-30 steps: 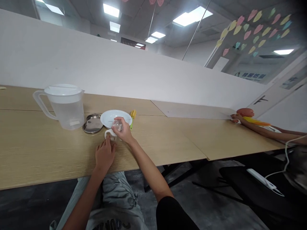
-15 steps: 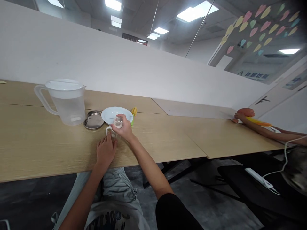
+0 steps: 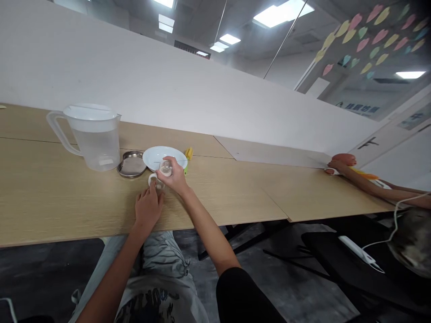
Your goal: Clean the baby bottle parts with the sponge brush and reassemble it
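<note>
My right hand is wrapped round a small clear container with a rounded end, held up just in front of the white plate. Beneath it, close to the table top, is a clear piece with a white ring. My left hand has its fingers closed around this piece, the index finger on the ring. Its lower part is partly hidden by my fingers. Behind the plate's right side lies a brush with a yellow head and a green handle.
A lidded clear jug holding liquid stands at the left, beside a shallow metal tray. A white wall backs the wooden table. At the far right another person's arms reach to a doll.
The view has tilted slightly, so the jug and table sit a little higher in the picture. Both hands keep nearly the same place and grip.
</note>
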`<state>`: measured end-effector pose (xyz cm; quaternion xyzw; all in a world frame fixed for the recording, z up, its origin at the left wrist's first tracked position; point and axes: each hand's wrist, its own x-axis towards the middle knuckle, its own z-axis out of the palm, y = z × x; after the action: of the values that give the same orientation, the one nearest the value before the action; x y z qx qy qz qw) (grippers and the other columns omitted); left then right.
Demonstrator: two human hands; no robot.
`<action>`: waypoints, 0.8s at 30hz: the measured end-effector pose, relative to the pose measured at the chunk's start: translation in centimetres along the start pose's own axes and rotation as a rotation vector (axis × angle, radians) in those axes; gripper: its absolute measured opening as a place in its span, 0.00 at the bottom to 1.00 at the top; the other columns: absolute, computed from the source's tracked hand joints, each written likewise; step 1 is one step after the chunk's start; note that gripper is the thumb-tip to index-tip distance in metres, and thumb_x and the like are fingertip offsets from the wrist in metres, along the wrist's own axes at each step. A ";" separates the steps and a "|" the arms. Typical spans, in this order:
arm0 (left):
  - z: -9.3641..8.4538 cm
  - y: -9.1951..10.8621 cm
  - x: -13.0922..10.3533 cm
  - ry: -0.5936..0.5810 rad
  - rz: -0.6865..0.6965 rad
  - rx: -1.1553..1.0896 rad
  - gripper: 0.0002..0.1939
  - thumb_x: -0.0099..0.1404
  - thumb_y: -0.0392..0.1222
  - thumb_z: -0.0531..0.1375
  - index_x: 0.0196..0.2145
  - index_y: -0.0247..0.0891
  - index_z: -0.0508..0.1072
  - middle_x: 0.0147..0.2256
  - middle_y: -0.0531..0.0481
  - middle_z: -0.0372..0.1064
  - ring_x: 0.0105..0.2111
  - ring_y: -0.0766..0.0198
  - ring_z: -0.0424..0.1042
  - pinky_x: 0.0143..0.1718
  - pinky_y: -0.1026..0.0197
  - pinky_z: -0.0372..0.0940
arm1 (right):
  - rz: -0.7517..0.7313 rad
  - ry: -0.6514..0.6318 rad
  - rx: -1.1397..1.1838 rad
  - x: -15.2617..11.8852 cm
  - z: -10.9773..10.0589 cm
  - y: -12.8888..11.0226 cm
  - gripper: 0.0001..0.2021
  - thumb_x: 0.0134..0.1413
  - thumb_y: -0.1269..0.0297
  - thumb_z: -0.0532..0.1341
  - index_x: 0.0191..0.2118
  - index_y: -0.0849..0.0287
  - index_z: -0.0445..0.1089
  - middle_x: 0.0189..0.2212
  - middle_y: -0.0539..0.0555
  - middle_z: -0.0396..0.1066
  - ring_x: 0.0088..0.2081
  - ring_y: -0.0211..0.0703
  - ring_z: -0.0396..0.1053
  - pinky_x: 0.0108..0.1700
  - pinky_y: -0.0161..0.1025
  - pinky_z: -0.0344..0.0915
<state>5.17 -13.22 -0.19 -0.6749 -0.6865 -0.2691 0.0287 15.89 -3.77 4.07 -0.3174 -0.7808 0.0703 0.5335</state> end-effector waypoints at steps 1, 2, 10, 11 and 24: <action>0.0 0.0 0.0 -0.004 -0.002 0.002 0.25 0.69 0.47 0.48 0.58 0.29 0.61 0.45 0.36 0.73 0.45 0.50 0.72 0.46 0.52 0.62 | -0.002 0.001 -0.001 0.0 0.0 0.0 0.22 0.48 0.51 0.61 0.46 0.57 0.61 0.42 0.56 0.70 0.40 0.45 0.70 0.45 0.41 0.68; -0.1 0.0 0.0 -0.006 -0.005 0.002 0.25 0.69 0.47 0.48 0.58 0.29 0.61 0.45 0.36 0.73 0.45 0.50 0.72 0.46 0.52 0.62 | -0.004 0.002 -0.002 0.0 0.0 0.1 0.22 0.48 0.51 0.61 0.46 0.57 0.61 0.42 0.56 0.70 0.40 0.45 0.70 0.45 0.41 0.68; -0.3 0.2 0.0 -0.012 -0.005 0.003 0.24 0.69 0.46 0.48 0.57 0.30 0.61 0.44 0.37 0.73 0.45 0.51 0.72 0.46 0.53 0.62 | -0.017 0.072 -0.043 -0.1 0.4 0.2 0.21 0.50 0.51 0.60 0.46 0.58 0.62 0.43 0.58 0.71 0.45 0.48 0.70 0.49 0.44 0.66; -0.3 0.3 0.0 -0.015 -0.006 -0.001 0.24 0.69 0.46 0.48 0.58 0.29 0.61 0.44 0.37 0.73 0.46 0.51 0.72 0.46 0.53 0.62 | -0.012 0.075 -0.045 -0.1 0.4 0.2 0.20 0.50 0.51 0.60 0.46 0.57 0.62 0.43 0.58 0.71 0.46 0.48 0.69 0.50 0.45 0.66; -0.2 0.1 0.0 -0.017 0.002 -0.012 0.24 0.69 0.46 0.48 0.58 0.29 0.60 0.45 0.37 0.73 0.46 0.51 0.72 0.47 0.53 0.61 | 0.030 0.034 -0.009 -0.1 0.2 0.0 0.22 0.50 0.49 0.61 0.46 0.58 0.62 0.44 0.59 0.71 0.45 0.47 0.70 0.49 0.44 0.66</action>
<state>5.16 -13.29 0.03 -0.6779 -0.6846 -0.2673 0.0190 15.79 -3.78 3.88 -0.3328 -0.7669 0.0694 0.5443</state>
